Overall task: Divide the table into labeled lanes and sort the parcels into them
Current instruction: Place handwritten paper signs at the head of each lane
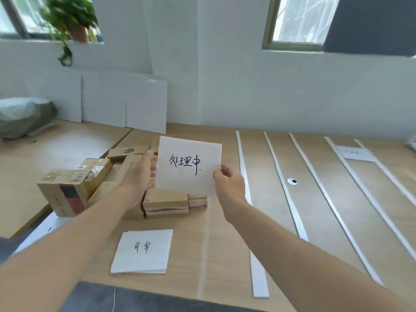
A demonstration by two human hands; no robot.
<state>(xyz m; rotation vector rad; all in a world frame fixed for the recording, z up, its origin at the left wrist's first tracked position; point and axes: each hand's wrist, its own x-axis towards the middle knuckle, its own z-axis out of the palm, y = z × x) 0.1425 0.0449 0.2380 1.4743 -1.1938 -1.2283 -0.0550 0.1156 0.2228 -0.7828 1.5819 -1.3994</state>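
Note:
I hold a white paper label (pixel 188 165) with black handwritten characters up above the table, one hand on each side. My left hand (pixel 139 174) grips its left edge and my right hand (pixel 229 184) pinches its lower right corner. Behind and below it sits a pile of brown cardboard parcels (pixel 90 183). A small stack of white labels (pixel 141 251), its top sheet handwritten, lies near the front edge. Several white tape strips (pixel 244 167) run front to back across the wooden table (pixel 276 199) and mark off lanes. Another label (pixel 355 153) lies in a far right lane.
A small round white object (pixel 292 181) lies between two strips. White boards (pixel 123 100) lean on the back wall. A grey bag (pixel 22 115) rests on the neighbouring table at far left. A potted plant (pixel 72 21) stands on the window sill.

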